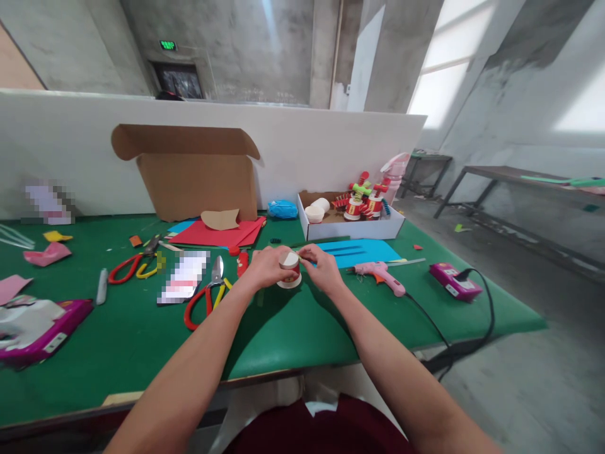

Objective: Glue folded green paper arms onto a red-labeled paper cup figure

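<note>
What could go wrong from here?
1. The pink plastic glue gun lies with its nozzle toward the right hand; if hot, which the picture can't show, a sideways slip might burn.
2. Its thin black cable runs off the edge of the green table, so a snag could drag it.
3. The red-and-white paper cup in the left hand might dent if squeezed hard.

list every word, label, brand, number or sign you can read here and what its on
"EXIT": on the green sign; the characters above it are too small to read.
Too small or blurred: print on the held cup, right purple pack and left purple pack.
Pixelated, unreadable: the pale item on the table.
Nothing else reads.
</note>
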`<action>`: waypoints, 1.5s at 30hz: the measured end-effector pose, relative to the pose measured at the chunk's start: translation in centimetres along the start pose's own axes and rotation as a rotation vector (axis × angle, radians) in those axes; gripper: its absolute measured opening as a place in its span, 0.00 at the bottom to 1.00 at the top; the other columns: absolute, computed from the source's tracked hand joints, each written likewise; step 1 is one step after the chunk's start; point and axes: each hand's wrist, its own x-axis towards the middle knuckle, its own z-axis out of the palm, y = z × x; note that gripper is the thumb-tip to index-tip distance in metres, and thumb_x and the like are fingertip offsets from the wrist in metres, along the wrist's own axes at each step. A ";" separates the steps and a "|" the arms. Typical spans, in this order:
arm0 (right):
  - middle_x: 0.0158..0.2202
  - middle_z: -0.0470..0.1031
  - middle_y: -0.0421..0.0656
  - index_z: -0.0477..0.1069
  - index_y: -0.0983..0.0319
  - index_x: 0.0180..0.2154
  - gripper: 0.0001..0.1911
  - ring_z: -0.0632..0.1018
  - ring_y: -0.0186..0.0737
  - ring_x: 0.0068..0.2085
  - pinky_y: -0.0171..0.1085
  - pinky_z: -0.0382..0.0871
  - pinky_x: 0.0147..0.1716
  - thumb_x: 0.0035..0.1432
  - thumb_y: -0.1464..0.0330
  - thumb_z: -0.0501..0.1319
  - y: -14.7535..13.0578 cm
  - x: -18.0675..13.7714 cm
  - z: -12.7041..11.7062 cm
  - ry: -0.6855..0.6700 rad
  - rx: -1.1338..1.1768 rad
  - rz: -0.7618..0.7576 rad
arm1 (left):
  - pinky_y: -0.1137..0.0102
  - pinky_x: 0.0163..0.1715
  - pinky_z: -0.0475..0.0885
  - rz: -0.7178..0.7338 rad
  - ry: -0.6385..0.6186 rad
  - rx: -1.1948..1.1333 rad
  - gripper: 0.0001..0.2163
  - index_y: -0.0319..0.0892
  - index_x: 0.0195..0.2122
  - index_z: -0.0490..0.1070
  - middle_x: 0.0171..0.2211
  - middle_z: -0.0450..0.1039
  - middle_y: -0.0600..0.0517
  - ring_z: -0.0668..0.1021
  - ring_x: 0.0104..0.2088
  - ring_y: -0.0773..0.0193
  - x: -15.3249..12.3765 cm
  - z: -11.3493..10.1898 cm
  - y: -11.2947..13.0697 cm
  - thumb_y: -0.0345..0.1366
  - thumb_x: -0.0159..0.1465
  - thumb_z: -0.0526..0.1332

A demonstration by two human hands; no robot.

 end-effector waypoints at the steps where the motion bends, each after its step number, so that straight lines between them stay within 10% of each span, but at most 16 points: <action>1: 0.39 0.78 0.41 0.68 0.59 0.37 0.08 0.80 0.39 0.44 0.41 0.72 0.48 0.52 0.72 0.57 -0.1 0.0 -0.1 -0.003 -0.001 -0.009 | 0.64 0.43 0.66 0.007 0.004 0.000 0.19 0.50 0.46 0.72 0.41 0.78 0.51 0.75 0.46 0.50 -0.1 0.1 0.0 0.49 0.54 0.63; 9: 0.47 0.76 0.47 0.69 0.59 0.44 0.15 0.76 0.44 0.50 0.45 0.68 0.53 0.55 0.63 0.59 0.1 0.4 -2.0 0.161 -0.015 -0.017 | 0.60 0.53 0.65 -0.036 0.236 -0.297 0.32 0.48 0.64 0.56 0.56 0.70 0.47 0.71 0.55 0.52 -1.0 -1.8 -3.3 0.55 0.60 0.56; 18: 0.39 0.78 0.45 0.72 0.59 0.36 0.17 0.78 0.43 0.42 0.43 0.72 0.46 0.60 0.54 0.52 1.4 1.1 -2.3 0.172 0.107 0.110 | 0.69 0.40 0.70 -0.225 0.471 -0.359 0.18 0.43 0.38 0.76 0.39 0.80 0.50 0.79 0.40 0.59 -0.8 -2.2 -7.8 0.46 0.63 0.50; 30: 0.44 0.77 0.45 0.71 0.59 0.43 0.15 0.76 0.44 0.47 0.45 0.68 0.51 0.51 0.67 0.60 0.5 0.6 -3.5 -0.120 -0.164 -0.051 | 0.62 0.50 0.69 0.061 0.161 -0.430 0.24 0.46 0.51 0.70 0.49 0.76 0.49 0.75 0.50 0.55 -1.1 -1.3 -3.3 0.51 0.54 0.63; 45: 0.37 0.75 0.43 0.67 0.61 0.38 0.10 0.76 0.41 0.41 0.42 0.69 0.44 0.51 0.68 0.60 1.0 0.5 -2.4 -0.142 -0.095 -0.050 | 0.58 0.50 0.61 0.096 0.109 -0.112 0.18 0.51 0.45 0.73 0.44 0.77 0.51 0.72 0.49 0.50 -0.6 0.5 -1.1 0.49 0.55 0.63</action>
